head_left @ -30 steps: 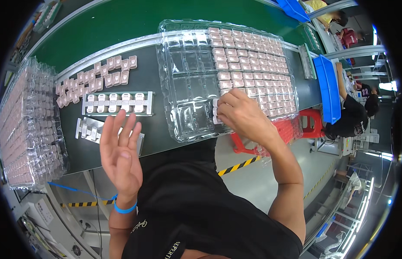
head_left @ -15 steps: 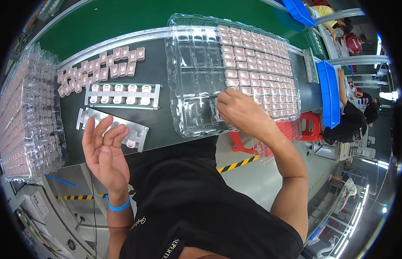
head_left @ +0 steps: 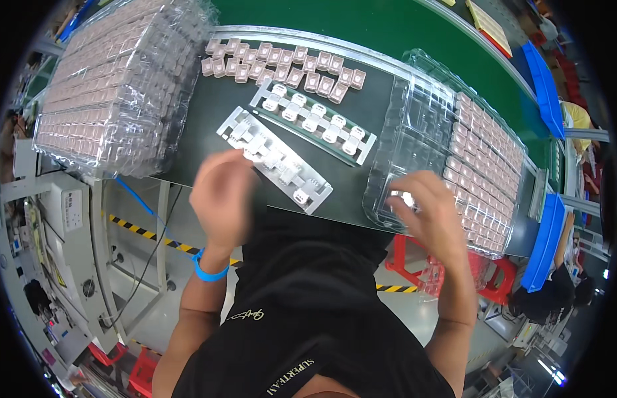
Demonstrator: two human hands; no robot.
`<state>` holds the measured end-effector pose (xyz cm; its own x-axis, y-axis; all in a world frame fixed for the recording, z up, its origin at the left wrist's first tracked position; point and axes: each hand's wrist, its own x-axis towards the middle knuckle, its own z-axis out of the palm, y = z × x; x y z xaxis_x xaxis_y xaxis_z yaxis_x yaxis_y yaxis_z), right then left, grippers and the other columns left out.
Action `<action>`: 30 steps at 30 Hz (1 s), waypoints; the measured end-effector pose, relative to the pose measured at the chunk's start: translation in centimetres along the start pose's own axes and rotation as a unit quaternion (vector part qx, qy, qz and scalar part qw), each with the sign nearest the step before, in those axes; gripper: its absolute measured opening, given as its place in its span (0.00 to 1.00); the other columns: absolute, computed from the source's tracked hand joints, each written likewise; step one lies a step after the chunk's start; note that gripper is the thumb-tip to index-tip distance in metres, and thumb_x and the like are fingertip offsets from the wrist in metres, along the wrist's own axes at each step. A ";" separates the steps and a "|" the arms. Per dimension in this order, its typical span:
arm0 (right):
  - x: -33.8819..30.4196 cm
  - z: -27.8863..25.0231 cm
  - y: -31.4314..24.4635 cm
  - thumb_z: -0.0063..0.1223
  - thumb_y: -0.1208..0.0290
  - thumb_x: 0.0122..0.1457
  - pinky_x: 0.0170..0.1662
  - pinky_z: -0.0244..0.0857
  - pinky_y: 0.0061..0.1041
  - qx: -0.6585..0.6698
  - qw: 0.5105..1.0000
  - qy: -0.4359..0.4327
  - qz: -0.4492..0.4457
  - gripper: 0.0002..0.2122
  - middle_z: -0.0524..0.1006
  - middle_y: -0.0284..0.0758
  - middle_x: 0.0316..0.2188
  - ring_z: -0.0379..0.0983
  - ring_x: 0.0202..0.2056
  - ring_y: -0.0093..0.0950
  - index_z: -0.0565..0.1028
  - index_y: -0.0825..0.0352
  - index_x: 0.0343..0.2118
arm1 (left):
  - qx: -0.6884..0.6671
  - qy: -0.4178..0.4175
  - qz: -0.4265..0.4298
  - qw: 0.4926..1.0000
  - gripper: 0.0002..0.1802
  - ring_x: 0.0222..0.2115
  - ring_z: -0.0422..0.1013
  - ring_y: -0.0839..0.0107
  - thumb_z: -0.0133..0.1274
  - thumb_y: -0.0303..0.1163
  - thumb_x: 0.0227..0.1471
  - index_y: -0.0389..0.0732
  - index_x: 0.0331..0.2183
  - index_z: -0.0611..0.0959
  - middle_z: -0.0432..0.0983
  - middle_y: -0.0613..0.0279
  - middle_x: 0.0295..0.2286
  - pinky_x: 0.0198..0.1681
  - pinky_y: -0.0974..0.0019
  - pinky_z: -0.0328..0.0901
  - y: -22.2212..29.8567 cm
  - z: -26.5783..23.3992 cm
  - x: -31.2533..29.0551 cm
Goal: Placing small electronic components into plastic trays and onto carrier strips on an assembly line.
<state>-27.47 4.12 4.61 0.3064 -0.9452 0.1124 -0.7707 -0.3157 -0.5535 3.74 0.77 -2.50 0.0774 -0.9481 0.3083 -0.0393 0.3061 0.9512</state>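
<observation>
My right hand [head_left: 429,211] pinches a small white part [head_left: 404,198] over the near left section of the clear plastic tray [head_left: 388,142]. Smeared by motion, my left hand [head_left: 222,196] hovers beside the left end of a silver metal fixture [head_left: 282,163]; its fingers cannot be made out. One white block [head_left: 301,196] sits at the right end of that fixture. Behind it lies a second, green-edged fixture [head_left: 361,158] with several white blocks [head_left: 313,118] standing in a row.
Several small pinkish cups [head_left: 296,76] lie in loose rows at the back of the dark table [head_left: 202,126]. Stacked clear trays [head_left: 116,113] of pinkish pieces rise at the left. A green belt [head_left: 308,20] runs behind. A blue bin [head_left: 544,242] stands at the right.
The view has turned, so the table contents appear farther right. My right hand has lifted from the tray with a small white part. My left hand has moved beside the near fixture.
</observation>
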 end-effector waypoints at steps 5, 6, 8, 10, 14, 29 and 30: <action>4.4 4.7 -3.8 0.62 0.72 0.55 0.43 0.70 0.39 0.052 0.996 -0.047 -0.060 0.12 0.79 0.41 0.36 0.76 0.40 0.43 0.77 0.68 0.42 | 0.210 -0.132 0.106 0.963 0.11 0.26 0.75 0.64 0.62 0.20 0.46 0.37 0.36 0.84 0.78 0.57 0.29 0.28 0.65 0.70 0.4 1.1 -2.0; 4.7 5.2 -4.2 0.61 0.72 0.55 0.43 0.70 0.39 0.055 0.995 -0.067 -0.050 0.13 0.78 0.42 0.36 0.75 0.40 0.44 0.77 0.68 0.43 | 0.221 -0.143 0.113 0.958 0.11 0.26 0.76 0.61 0.63 0.21 0.45 0.37 0.36 0.85 0.77 0.57 0.29 0.28 0.63 0.71 0.1 1.6 -2.4; 4.8 5.9 -4.5 0.59 0.73 0.57 0.43 0.69 0.41 0.055 0.992 -0.106 -0.041 0.15 0.77 0.44 0.36 0.74 0.40 0.46 0.74 0.70 0.46 | 0.241 -0.154 0.102 0.953 0.13 0.28 0.76 0.58 0.65 0.22 0.44 0.37 0.36 0.85 0.77 0.57 0.30 0.30 0.60 0.71 -0.4 2.5 -3.2; 4.7 6.5 -4.7 0.58 0.74 0.57 0.43 0.69 0.42 0.044 0.991 -0.115 -0.047 0.16 0.77 0.44 0.36 0.74 0.40 0.46 0.73 0.70 0.48 | 0.246 -0.139 0.122 0.951 0.13 0.28 0.76 0.58 0.65 0.22 0.44 0.37 0.36 0.85 0.78 0.57 0.30 0.30 0.60 0.72 -0.9 2.9 -3.6; 4.7 7.4 -4.3 0.57 0.75 0.57 0.41 0.69 0.41 0.056 0.991 -0.094 -0.071 0.14 0.76 0.43 0.34 0.74 0.38 0.45 0.73 0.70 0.47 | 0.267 -0.109 0.187 0.939 0.15 0.29 0.78 0.57 0.66 0.19 0.42 0.33 0.37 0.84 0.80 0.54 0.33 0.31 0.62 0.72 -1.9 2.8 -4.0; 5.7 5.5 -6.2 0.62 0.70 0.56 0.44 0.71 0.37 0.119 0.988 -0.051 -0.082 0.17 0.77 0.41 0.40 0.76 0.42 0.42 0.75 0.66 0.48 | -0.018 -0.101 -0.027 0.994 0.14 0.37 0.78 0.69 0.56 0.16 0.51 0.31 0.42 0.78 0.80 0.50 0.40 0.39 0.69 0.74 -0.7 1.4 -3.3; 6.0 5.4 -6.3 0.62 0.70 0.56 0.44 0.71 0.37 0.118 0.988 -0.052 -0.086 0.17 0.77 0.41 0.40 0.76 0.42 0.42 0.75 0.66 0.48 | -0.017 -0.098 -0.024 0.995 0.14 0.37 0.78 0.69 0.56 0.16 0.51 0.31 0.42 0.78 0.80 0.50 0.40 0.39 0.69 0.74 -0.3 1.6 -2.8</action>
<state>-17.75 0.90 4.33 0.4863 -0.8620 0.1431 -0.5542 -0.4308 -0.7122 1.93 3.23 -3.66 -0.1167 -0.9595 0.2563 -0.0054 0.2587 0.9660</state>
